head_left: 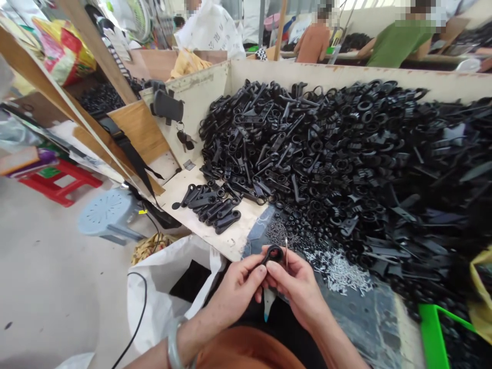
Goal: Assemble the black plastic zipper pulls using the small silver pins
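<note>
Orange-brown cloth sits closest, along the bottom edge, and right above it comes the grip: left hand and right hand, fingers closed around one black ringed part, thumbs pressing close to the ring. Right hand's also got a thin metal rod upright between its fingers, and there's the danger: minding two things at once, it could let the rod slip and jab a fingertip. Just beyond, silver pins lie loose near small dark bits; a dragging wrist might mix them. Out left, black handles bunch on the pale board, near its edge by the white sack; one nudge might tip some off. Behind, that black heap looks steep enough to slide.
</note>
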Action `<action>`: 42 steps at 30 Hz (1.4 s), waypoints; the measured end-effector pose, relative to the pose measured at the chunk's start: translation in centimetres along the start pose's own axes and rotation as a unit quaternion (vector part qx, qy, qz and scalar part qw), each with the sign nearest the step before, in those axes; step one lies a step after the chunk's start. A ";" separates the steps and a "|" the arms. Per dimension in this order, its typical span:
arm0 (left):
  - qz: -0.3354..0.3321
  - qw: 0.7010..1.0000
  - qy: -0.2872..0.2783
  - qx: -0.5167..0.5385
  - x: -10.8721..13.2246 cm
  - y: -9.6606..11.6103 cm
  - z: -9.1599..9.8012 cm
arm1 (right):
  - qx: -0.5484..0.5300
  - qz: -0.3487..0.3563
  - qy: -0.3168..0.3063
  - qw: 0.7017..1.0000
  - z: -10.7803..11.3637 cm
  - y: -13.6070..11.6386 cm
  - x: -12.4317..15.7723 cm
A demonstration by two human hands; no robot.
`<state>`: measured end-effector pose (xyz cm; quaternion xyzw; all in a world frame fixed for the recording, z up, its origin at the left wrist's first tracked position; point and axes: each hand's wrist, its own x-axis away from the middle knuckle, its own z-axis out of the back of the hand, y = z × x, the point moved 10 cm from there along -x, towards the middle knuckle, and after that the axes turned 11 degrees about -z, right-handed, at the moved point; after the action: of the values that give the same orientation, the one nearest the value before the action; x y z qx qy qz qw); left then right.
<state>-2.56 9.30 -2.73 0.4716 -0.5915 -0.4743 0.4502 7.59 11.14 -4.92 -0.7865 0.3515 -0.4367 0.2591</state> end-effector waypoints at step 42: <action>-0.020 0.947 0.173 0.271 -3.3 0.8 3.3 | 0.192 0.143 0.096 0.966 -0.4 -4.8 -2.2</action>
<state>-5.42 13.11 -2.70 0.6624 -0.6015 -0.2160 0.3909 7.97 15.74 -2.39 -0.6180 0.3931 -0.5281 0.4296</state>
